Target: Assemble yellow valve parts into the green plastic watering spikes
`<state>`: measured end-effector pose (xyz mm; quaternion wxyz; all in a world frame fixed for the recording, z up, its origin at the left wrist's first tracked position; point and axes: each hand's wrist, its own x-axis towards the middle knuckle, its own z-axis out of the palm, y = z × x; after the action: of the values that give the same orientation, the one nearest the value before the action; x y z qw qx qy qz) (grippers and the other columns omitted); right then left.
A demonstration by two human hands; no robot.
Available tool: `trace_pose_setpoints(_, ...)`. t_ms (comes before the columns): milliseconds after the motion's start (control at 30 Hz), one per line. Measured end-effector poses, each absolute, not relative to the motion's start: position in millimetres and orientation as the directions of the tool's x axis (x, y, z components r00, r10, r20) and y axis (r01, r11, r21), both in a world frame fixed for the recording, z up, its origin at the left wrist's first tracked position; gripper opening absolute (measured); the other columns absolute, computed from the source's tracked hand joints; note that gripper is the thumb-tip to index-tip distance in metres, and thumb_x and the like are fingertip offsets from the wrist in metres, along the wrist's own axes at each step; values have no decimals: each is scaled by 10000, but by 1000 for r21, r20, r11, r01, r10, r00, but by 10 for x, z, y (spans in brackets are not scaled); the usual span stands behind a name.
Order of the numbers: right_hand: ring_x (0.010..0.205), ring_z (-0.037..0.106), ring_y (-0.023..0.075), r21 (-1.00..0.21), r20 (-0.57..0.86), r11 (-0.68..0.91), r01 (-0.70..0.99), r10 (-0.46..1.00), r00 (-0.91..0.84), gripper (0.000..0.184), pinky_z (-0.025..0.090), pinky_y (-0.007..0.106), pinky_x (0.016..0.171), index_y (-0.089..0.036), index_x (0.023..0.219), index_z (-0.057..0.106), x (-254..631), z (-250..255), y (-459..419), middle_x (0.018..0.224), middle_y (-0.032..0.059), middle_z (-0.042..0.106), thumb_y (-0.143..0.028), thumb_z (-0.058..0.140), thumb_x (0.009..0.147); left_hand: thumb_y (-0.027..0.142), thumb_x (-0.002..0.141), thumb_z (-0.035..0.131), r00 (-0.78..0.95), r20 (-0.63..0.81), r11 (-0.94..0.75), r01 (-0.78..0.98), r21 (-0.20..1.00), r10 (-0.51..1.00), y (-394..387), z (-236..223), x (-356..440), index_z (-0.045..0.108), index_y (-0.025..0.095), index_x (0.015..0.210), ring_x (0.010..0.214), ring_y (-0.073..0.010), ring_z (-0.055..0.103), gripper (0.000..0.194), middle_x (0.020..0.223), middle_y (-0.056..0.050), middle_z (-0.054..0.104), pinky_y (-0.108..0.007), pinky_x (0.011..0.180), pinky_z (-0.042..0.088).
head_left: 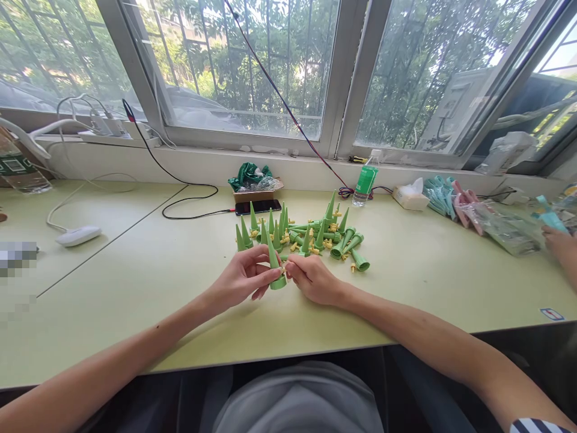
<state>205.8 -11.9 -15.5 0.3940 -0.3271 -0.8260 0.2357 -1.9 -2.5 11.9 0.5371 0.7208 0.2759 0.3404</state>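
My left hand (pixel 249 272) grips a green plastic watering spike (pixel 273 258), its point up and its round base down, between thumb and fingers just above the table. My right hand (pixel 313 278) is closed in a pinch at the spike's right side, on a small yellow valve (pixel 283 271) mostly hidden by the fingertips. Just beyond both hands is a cluster of similar green spikes (pixel 305 242); several stand upright and others lie on their sides. Small yellow valves (pixel 295 246) are scattered among them, some attached to the spikes.
Behind the cluster lie a phone (pixel 258 207) on a cable and a small cardboard box (pixel 256 193). A water bottle (pixel 366 179) and tissue pack (pixel 411 196) stand by the window. Bagged items (pixel 500 228) lie at right, near another person's hand (pixel 559 240). A white mouse (pixel 79 236) sits left.
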Motion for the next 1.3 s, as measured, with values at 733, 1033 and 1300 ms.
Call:
trace_pose_setpoints(733, 551, 427, 111, -704, 444, 596, 386, 793, -417, 500, 343, 254, 585, -209, 674, 408, 2036, -131, -121, 600, -26, 472, -505, 267, 1052, 253, 937, 620, 529, 577, -770, 283, 571, 622, -75, -46, 23, 682, 175, 993, 605, -102, 543, 115, 873, -68, 679, -224, 548, 471)
trace_pose_setpoints(1033, 523, 342, 102, -640, 463, 640, 425, 763, -451, 354, 273, 243, 561, -227, 766, 362, 2075, -94, -139, 617, -63, 409, -452, 371, 1039, 404, 890, 704, 515, 250, -289, -5, 957, 820, -55, 129, 45, 601, 149, 979, 451, -49, 462, 289, 767, -22, 628, -180, 384, 379)
trace_pose_setpoints(1300, 528, 302, 103, -604, 474, 665, 440, 743, -473, 413, 246, 251, 553, -228, 723, 311, 2087, -153, -94, 609, -59, 359, -487, 332, 1044, 409, 895, 697, 530, 276, -343, 31, 939, 802, -28, 56, 20, 578, 166, 951, 440, -54, 464, 276, 745, -8, 619, -193, 387, 381)
